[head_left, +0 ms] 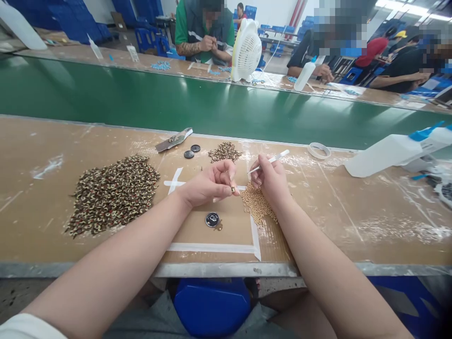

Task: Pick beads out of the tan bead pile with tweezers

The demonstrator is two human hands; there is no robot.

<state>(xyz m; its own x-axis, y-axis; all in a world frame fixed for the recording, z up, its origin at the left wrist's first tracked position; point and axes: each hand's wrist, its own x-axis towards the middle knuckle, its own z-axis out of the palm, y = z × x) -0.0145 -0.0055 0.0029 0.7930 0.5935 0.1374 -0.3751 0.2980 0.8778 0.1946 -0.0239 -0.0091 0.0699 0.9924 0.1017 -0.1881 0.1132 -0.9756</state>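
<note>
Head cam: L hand [213, 183] pinching small pc [232, 189], R hand [271, 180] gripping white stick [280, 156] nr tan bead pile [257, 205].

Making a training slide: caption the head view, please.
Left hand pinches a small piece; right hand holds a white stick near tan beads.

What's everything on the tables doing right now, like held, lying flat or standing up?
Left hand: pinching a small piece
Right hand: holding a white stick
Dark-and-cream pieces: heaped loosely
Tan beads: spread loose by right hand
Small black dish: lying flat
Two black discs: lying flat
White ring: lying flat
Fan: standing; spinning, can't tell
</note>
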